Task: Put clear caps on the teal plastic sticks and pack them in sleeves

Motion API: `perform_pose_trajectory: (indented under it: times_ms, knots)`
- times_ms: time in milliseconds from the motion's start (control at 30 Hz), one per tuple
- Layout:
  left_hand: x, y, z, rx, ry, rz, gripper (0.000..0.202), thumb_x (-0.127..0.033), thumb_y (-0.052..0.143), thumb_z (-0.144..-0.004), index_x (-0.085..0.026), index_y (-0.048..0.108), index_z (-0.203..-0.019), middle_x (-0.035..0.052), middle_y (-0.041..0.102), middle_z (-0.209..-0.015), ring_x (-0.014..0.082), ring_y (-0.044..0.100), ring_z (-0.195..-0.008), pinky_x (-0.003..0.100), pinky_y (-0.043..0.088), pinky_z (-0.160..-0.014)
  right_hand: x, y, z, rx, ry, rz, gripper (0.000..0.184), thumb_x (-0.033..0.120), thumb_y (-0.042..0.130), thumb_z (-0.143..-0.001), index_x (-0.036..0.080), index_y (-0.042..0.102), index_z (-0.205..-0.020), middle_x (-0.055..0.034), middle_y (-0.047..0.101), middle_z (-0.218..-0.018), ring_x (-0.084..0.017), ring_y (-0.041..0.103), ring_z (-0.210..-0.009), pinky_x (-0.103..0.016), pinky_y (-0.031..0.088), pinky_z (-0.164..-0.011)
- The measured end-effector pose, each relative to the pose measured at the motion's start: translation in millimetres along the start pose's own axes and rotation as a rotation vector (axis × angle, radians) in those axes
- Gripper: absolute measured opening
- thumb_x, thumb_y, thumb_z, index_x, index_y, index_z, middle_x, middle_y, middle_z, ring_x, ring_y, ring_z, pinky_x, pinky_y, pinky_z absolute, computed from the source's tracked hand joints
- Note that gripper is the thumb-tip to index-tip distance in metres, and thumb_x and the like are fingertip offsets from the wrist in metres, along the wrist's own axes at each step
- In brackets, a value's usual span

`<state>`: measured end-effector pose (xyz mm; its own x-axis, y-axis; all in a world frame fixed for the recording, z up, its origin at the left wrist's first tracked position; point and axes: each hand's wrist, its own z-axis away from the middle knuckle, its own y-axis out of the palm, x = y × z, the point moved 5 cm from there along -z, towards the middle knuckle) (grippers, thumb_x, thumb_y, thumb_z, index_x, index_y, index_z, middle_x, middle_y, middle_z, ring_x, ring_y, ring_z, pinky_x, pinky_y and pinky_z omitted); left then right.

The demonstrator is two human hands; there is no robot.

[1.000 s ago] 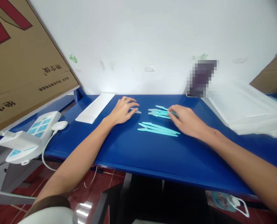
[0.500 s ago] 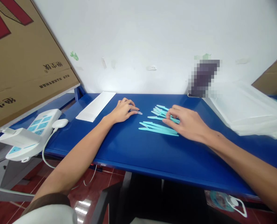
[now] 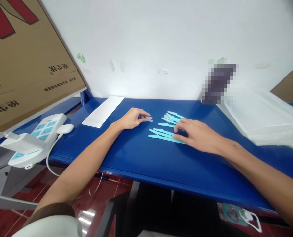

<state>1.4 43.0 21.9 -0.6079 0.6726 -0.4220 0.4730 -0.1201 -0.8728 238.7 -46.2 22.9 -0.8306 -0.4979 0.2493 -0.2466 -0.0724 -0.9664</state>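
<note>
My left hand [image 3: 133, 118] rests on the blue table with thumb and fingertips pinched on small translucent plastic caps [image 3: 149, 119], whose ends stick out to the right. Several turquoise eyebrow razors [image 3: 162, 137] lie fanned out on the tabletop in two loose groups, one behind the other. Over their right ends is my right hand [image 3: 198, 133], its fingers curved and a gap showing between thumb and index finger. The thumb touches the nearer group, and the fingertips are at the farther one. That hand hides the razors' right ends.
The blue table [image 3: 136, 161] stands against a white wall. A long white packet [image 3: 103, 112] lies at the back left, near a power strip [image 3: 46, 130] with a charger and cable. White plastic sheeting [image 3: 262, 115] covers the right side. A large cardboard box [image 3: 33, 59] leans at the left.
My right hand has lowered and spread its thumb and index finger over the razors. More of the translucent caps shows at my left fingertips. The view has shifted slightly.
</note>
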Motion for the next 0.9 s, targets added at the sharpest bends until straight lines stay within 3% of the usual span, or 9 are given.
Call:
perform_pose_trajectory:
  times_ms: [200,400,533,700,800,900]
  knots:
    - [4.6,0.1,-0.4,0.054,-0.073,0.127,0.034,-0.019,0.065,-0.086,-0.015,0.076,-0.118,0.0106,0.079,-0.107,0.0193,0.071,-0.083,0.031,0.055,-0.076,-2.9,-0.4,-4.3,0.232,0.165,-0.146,0.027,0.045,0.05,-0.096,0.022,0.063,-0.088,0.0007,0.056,-0.065,-0.017,0.052,-0.062,-0.031,0.033,-0.063]
    - [5.7,0.9,1.7,0.081,-0.132,0.186,0.035,-0.022,0.068,-0.083,-0.012,0.076,-0.115,0.0124,0.078,-0.1,0.0188,0.071,-0.08,0.03,0.056,-0.072,-4.2,-3.0,1.6,0.314,0.173,-0.253,0.023,0.043,0.064,-0.083,0.021,0.064,-0.074,0.0013,0.056,-0.06,-0.014,0.046,-0.053,-0.029,0.03,-0.051]
    - [4.0,2.1,1.7,0.072,-0.124,0.188,0.03,-0.022,0.065,-0.083,-0.014,0.078,-0.109,0.0112,0.078,-0.098,0.0195,0.071,-0.08,0.031,0.056,-0.071,-7.8,-10.4,2.2,0.165,0.101,-0.149,0.022,0.041,0.059,-0.084,0.023,0.066,-0.074,0.0004,0.057,-0.06,-0.015,0.048,-0.053,-0.031,0.034,-0.052]
    - [-4.8,0.3,-0.8,-0.063,-0.083,0.237,0.022,-0.033,0.067,-0.088,-0.017,0.079,-0.097,0.0095,0.079,-0.099,0.0203,0.071,-0.086,0.032,0.055,-0.079,-20.0,-25.0,1.8,-0.13,-0.037,-0.062,0.024,0.041,0.051,-0.091,0.021,0.066,-0.089,-0.0084,0.069,-0.095,-0.023,0.064,-0.082,-0.034,0.046,-0.072]
    - [-11.3,2.9,-2.0,-0.115,-0.067,0.292,0.023,-0.036,0.065,-0.091,-0.017,0.077,-0.097,0.0085,0.078,-0.096,0.0183,0.07,-0.083,0.03,0.052,-0.075,-30.2,-24.1,2.0,-0.173,0.009,-0.092,0.028,0.044,0.047,-0.097,0.021,0.062,-0.101,-0.0095,0.072,-0.098,-0.024,0.067,-0.085,-0.034,0.047,-0.07]
    - [-13.6,8.9,-2.9,-0.095,-0.056,0.256,0.023,-0.036,0.066,-0.091,-0.017,0.077,-0.097,0.0069,0.078,-0.092,0.0182,0.069,-0.082,0.029,0.05,-0.074,-32.5,-22.4,1.3,-0.194,0.063,-0.169,0.025,0.042,0.048,-0.098,0.021,0.06,-0.105,-0.0087,0.075,-0.095,-0.024,0.07,-0.08,-0.032,0.047,-0.065]
